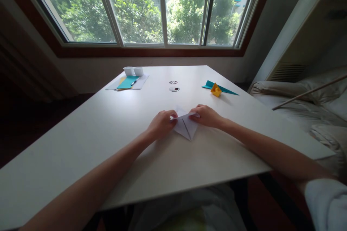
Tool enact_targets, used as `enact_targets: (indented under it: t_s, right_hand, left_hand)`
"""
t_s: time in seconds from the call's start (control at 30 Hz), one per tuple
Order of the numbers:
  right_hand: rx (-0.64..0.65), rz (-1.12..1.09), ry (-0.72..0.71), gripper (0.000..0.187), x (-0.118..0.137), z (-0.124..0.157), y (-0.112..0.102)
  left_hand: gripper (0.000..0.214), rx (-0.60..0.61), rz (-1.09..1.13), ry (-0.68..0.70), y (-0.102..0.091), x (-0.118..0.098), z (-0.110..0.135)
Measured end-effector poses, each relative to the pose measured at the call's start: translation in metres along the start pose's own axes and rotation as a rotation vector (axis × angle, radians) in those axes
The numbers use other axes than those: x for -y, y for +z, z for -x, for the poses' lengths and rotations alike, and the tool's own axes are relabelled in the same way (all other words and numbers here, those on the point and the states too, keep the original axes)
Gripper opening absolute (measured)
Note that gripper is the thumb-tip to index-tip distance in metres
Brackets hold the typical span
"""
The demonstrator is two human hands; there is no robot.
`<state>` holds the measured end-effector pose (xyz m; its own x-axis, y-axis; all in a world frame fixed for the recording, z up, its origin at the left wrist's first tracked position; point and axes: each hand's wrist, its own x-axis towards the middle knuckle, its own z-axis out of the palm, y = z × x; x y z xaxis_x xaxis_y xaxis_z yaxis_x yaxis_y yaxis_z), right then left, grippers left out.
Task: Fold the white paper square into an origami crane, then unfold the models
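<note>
- Far left, from my remote seat, I see a teal sheet lying over yellow paper and a white sheet, a pen on top, two small white boxes behind.
- The left hand pinches the near-left edge of the paper, fingertips closed on it.
- Two round fittings sit mid-table, beyond the hands.
- Between the hands, just above the tabletop or touching it — I cannot tell which — is the white folded paper, one point toward the wearer, a dark line down its face. I would keep both grips level, match the edges, then press from the middle outward.
- The right hand grips the opposite edge.
- Right: an orange folded boat before a teal paper plane.
- Brands, labels, writing — none I can read.
</note>
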<state>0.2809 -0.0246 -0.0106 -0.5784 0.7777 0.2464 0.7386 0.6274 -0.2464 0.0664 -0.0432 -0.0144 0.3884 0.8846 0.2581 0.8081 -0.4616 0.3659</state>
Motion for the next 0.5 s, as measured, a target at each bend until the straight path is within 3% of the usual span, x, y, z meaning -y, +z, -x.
enact_targets:
  t_s: [0.13, 0.33, 0.5]
  right_hand:
    - [-0.004, 0.098, 0.096, 0.021, 0.0081, 0.0004, -0.0054]
    - [0.044, 0.08, 0.085, 0.019, 0.0089, 0.0023, -0.0097]
    - [0.073, 0.196, 0.101, 0.021, 0.0098, 0.0021, -0.0091]
  left_hand:
    - [0.014, 0.032, -0.011, 0.037, -0.0022, -0.0027, -0.0016]
    - [0.014, 0.022, 0.065, 0.007, -0.002, -0.0071, -0.0013]
    - [0.015, 0.028, 0.091, 0.017, -0.0015, -0.0075, -0.0004]
